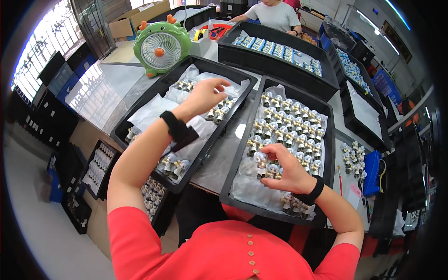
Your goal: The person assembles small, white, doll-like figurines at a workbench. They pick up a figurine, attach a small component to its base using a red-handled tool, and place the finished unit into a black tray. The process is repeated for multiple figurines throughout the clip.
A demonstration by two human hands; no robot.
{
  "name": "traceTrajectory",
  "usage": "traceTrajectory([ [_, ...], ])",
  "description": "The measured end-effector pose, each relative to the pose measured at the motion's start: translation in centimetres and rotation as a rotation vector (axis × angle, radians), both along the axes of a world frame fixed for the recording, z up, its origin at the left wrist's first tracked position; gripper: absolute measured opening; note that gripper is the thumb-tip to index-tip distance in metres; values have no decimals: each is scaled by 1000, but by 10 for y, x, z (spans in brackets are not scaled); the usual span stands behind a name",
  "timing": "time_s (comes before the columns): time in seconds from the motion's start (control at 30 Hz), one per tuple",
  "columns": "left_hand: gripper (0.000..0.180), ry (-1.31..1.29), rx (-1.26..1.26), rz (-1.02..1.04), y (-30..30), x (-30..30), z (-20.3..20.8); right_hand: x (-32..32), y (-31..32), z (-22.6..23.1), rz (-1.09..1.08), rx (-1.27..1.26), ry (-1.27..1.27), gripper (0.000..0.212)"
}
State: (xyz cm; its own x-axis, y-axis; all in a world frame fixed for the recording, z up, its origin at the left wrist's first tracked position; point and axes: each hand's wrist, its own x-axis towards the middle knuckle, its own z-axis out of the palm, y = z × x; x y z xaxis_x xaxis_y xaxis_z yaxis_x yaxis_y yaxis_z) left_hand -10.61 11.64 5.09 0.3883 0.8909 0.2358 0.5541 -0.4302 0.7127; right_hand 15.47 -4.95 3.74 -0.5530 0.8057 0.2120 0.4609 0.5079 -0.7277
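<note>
My right hand (290,171) grips a small figurine (261,166) upright between thumb and fingertips, over the front part of a black tray (229,179). The figurine has a pale blue-grey head and a light body with dark feet. Rows of similar figurines (290,122) fill the tray's far part, and a few more (296,205) lie at its front right corner. Above the left black tray (186,185) hovers my left hand (207,96), empty, its fingers apart and slightly bent. Figurines (173,166) lie there between sheets of white wrapping (154,112).
A green animal-shaped fan (161,48) stands behind the left tray. Farther back, a black tray (280,65) holds blue figurines, with a person (273,14) behind it. At right lie loose figurines (353,158), a brush (340,181) and a blue container (372,173).
</note>
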Motion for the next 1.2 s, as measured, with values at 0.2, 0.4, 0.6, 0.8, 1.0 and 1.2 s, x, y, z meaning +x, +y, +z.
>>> traceTrajectory([
  [0.2,37,-426,-400,-406,-81,58,7,6,4,-1,-125,171,177,68],
  [0.4,42,-593,-517,-404,-112,80,7,11,4,1,-218,306,172,69],
  [0.6,60,-547,-350,-414,-120,94,6,19,6,-6,-251,535,115,73],
  [0.8,67,-669,-330,-430,-120,100,-3,23,8,-4,-307,599,100,73],
  [1.0,59,-850,-482,-417,-132,99,-5,23,3,-2,-273,541,142,78],
  [1.2,50,-900,-604,-395,-129,101,-7,26,1,-2,-288,489,222,84],
])
